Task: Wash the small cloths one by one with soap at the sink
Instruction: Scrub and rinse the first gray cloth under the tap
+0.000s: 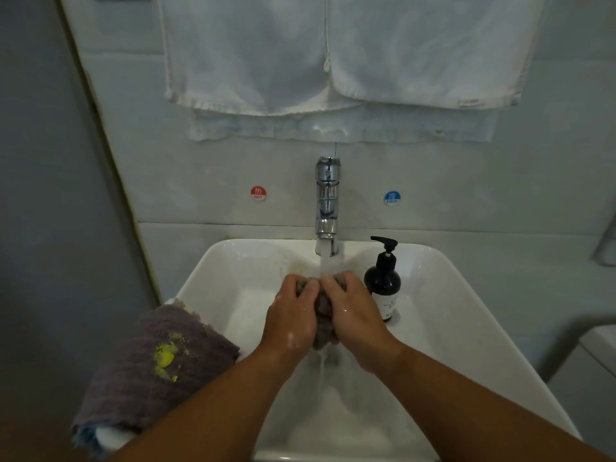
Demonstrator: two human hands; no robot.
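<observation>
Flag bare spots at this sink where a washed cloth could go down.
Free: the right side of the sink, between the soap bottle and the rim; its back-left corner, between the faucet and the cloth pile. Crowded: the middle, where the left hand and right hand grip a cloth under the water, and the left rim under the pile.

The sink (466, 295) carries a purple cloth (156, 365) and soap bottle (383, 285).

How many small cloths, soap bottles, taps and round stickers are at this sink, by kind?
Small cloths plainly seen: 2, wet cloth gripped by left hand and right hand, stained cloth on sink rim
Soap bottles: 1
Taps: 1
Round stickers: 2, red, blue
Total: 6
</observation>
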